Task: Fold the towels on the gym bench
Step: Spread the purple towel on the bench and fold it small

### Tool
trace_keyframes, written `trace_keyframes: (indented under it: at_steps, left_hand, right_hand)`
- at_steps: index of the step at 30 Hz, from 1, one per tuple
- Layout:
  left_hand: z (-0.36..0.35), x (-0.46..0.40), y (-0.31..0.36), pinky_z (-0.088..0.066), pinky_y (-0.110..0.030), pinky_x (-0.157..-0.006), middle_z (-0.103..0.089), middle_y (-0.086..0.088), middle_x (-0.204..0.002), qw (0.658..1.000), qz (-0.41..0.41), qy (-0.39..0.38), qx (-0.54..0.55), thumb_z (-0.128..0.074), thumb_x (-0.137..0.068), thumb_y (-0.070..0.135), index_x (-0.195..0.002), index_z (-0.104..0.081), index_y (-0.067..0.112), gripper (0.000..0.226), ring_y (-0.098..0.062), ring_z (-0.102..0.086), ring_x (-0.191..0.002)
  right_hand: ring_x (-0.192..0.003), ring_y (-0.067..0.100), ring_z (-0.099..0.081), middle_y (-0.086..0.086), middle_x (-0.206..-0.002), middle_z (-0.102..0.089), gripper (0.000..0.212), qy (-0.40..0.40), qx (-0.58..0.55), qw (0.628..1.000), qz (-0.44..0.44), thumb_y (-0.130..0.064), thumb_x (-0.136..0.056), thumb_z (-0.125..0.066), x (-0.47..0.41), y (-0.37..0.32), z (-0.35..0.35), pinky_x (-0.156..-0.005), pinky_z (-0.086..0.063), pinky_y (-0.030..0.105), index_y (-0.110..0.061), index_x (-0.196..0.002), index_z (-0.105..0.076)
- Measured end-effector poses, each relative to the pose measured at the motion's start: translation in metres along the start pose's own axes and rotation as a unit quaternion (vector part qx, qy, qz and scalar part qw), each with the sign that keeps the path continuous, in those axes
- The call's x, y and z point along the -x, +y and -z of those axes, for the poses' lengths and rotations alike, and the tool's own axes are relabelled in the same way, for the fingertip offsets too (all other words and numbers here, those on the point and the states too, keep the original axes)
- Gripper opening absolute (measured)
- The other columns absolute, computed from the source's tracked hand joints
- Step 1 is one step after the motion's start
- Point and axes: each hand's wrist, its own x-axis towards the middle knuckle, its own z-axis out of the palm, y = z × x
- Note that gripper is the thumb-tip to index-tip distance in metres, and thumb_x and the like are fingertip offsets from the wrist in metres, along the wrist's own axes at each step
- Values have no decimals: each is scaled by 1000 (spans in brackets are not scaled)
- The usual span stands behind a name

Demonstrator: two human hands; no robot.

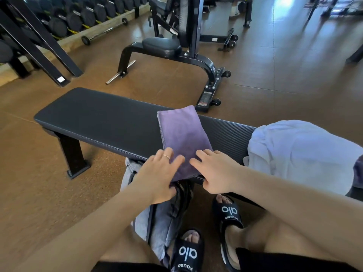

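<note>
A purple towel (181, 132), folded into a long strip, lies across the black gym bench (102, 118) and hangs a little over its near edge. My left hand (159, 173) rests on the towel's near left corner, fingers spread flat. My right hand (214, 171) lies on the near right corner, its thumb tucked under the overhanging edge. A crumpled pale lavender-white towel (298, 152) sits in a heap on the right end of the bench. A grey towel or cloth (157, 218) hangs below the bench edge beside my legs.
An adjustable weight bench (176, 52) stands behind the flat bench. A dumbbell rack (78, 16) lines the far left, with a barbell (106, 30) on the floor. My feet in black slides (229, 213) stand under the bench's near edge. The floor is brown rubber.
</note>
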Motion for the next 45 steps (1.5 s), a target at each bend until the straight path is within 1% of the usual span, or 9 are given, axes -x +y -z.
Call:
trace_keyframes:
  at_steps: [4,11,15,19,24,28,33,42,45]
  left_hand:
    - [-8,-18,10,-45,-42,-95,-46,-8,-124,985,-118,5,-124,-68,-76,46,-130,-42,13,69,-29,-46,-110]
    - [-15,-28,10,-50,-43,-84,-47,-16,-125,983,-105,-20,-147,-61,-86,28,-118,-50,7,40,-32,-49,-99]
    - [-13,-30,12,-55,-43,-71,-55,-14,-114,990,-97,0,-98,-64,-81,25,-106,-58,9,31,-31,-54,-90]
    - [7,-36,-4,-48,-40,-79,-52,0,-102,993,-8,-26,114,-54,-86,19,-97,-52,14,12,-25,-54,-92]
    - [7,-32,-24,-48,-29,-79,-66,6,-96,940,101,-5,325,-59,-87,9,-96,-62,18,12,-13,-60,-86]
    - [-2,-20,-27,-48,-23,-77,-68,8,-94,911,128,26,391,-66,-89,8,-95,-65,20,14,-14,-62,-85]
    - [-6,-14,-37,-47,-27,-76,-69,-3,-87,885,152,47,438,-61,-99,21,-92,-61,24,8,-20,-61,-82]
    - [-10,-36,-40,-46,-7,-60,-70,-5,-89,851,228,94,465,-53,-104,15,-97,-67,11,15,4,-62,-64]
    - [-15,-42,-43,-53,-13,-61,-72,-5,-89,835,245,99,482,-54,-104,17,-97,-68,11,17,-6,-68,-69]
  right_hand:
    - [-115,25,-51,5,-129,-46,60,-30,-19,999,-12,-39,-85,-64,0,3,0,-93,-45,37,-19,-136,-42]
    - [-132,29,-44,5,-153,-32,76,-88,-18,993,-74,-42,-84,-66,8,28,-2,-108,-41,44,-22,-148,-29]
    - [-139,27,-34,5,-154,-32,82,-32,-10,999,-38,-43,-83,-69,1,26,-2,-113,-34,43,-21,-150,-28]
    - [-120,22,-51,-1,-130,-53,66,22,-35,999,-9,-40,-81,-68,-12,25,-4,-105,-40,39,-21,-139,-42]
    - [-106,17,-58,-6,-118,-61,47,39,-114,992,-36,-27,-84,-68,-18,36,-2,-104,-40,35,-23,-128,-52]
    - [-77,18,-59,-7,-83,-62,11,66,-217,971,-75,-14,-88,-56,-19,52,-1,-70,-43,29,-24,-91,-59]
    - [-68,9,-56,-6,-73,-61,20,56,-344,930,-118,-19,-95,-57,-22,63,1,-61,-37,26,-26,-76,-58]
    - [-60,12,-51,-2,-64,-55,39,62,-398,891,-209,-43,-102,-46,-35,67,-4,-56,-34,27,-21,-73,-57]
    - [-66,12,-53,2,-73,-58,42,58,-396,884,-242,-42,-105,-40,-42,66,-7,-58,-34,25,-14,-85,-63]
